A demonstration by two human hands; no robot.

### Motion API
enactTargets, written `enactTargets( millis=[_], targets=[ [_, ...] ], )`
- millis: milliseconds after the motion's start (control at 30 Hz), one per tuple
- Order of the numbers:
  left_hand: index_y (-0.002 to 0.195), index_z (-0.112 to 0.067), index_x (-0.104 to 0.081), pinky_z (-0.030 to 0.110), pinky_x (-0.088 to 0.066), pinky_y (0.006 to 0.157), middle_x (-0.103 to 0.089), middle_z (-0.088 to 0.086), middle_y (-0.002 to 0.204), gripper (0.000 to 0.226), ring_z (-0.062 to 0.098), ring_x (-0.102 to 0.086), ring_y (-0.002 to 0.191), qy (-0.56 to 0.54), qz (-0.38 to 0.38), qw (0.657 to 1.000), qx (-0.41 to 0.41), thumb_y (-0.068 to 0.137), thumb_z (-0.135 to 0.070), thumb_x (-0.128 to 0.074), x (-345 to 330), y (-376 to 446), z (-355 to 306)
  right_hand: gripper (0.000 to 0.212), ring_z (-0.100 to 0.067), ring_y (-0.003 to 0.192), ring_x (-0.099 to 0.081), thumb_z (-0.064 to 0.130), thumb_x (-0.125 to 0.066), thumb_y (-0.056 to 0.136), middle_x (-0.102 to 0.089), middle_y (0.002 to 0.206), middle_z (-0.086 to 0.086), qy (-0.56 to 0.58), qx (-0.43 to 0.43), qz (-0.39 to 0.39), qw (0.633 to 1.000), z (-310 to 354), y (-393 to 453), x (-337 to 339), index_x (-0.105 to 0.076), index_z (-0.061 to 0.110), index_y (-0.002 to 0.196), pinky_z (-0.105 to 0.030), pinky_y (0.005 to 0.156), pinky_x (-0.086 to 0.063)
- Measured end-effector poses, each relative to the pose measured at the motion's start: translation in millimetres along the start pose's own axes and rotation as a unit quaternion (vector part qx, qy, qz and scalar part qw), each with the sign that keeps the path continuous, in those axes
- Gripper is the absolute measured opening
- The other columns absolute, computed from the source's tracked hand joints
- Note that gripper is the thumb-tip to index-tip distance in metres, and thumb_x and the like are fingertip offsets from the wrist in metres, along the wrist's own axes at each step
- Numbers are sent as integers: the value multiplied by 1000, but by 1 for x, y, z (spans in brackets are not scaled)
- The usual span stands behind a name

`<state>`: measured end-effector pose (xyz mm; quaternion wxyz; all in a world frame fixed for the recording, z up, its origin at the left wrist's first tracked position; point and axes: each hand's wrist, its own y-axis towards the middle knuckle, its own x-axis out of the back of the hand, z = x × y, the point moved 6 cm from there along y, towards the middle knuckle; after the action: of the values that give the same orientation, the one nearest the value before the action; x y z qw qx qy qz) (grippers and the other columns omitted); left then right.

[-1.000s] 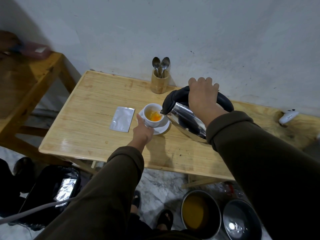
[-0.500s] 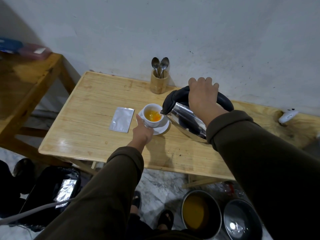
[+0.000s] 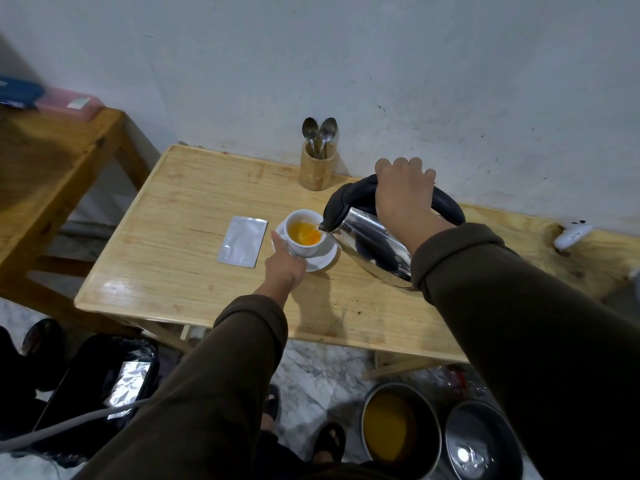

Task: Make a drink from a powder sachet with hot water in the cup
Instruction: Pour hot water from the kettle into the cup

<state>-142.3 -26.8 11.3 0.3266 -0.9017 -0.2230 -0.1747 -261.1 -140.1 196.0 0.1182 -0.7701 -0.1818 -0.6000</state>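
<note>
Two hands work over the wooden surface (image 3: 180, 216): the right hand (image 3: 403, 195) is clenched around the tilted kettle (image 3: 372, 240) handle, spout at the cup (image 3: 306, 233) rim; the left hand (image 3: 285, 261) cradles the cup's near side on its saucer (image 3: 325, 259). Orange liquid fills the cup. A silver sachet (image 3: 243, 240) lies flat just left.

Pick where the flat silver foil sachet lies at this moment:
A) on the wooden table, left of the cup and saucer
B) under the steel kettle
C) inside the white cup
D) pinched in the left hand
A: the flat silver foil sachet lies on the light wooden table, apart from the white cup and white saucer, while the left hand steadies the cup and the right hand tilts the steel kettle.
</note>
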Motion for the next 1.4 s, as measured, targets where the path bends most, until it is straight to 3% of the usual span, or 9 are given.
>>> enactTargets(
  millis=[1000,1400],
  targets=[
    [152,-21,14,41,-43,98,-46,25,139,82,39,-50,125,6,-5,1000,4,95,-15,-44,1,-5,-3,36,-31,114,-47,9,-53,89,-54,118,-15,8,-3,-8,1000,-3,-2,-1,-45,10,124,-42,95,-40],
    [150,-16,20,37,-41,92,-47,27,138,80,38,-51,124,4,-26,1000,4,98,-17,-40,-9,-21,-5,31,-34,113,-47,0,-50,87,-55,115,-18,155,-89,-11,984,-44,-11,-10,-47,7,117,-46,95,-40]
  ],
)
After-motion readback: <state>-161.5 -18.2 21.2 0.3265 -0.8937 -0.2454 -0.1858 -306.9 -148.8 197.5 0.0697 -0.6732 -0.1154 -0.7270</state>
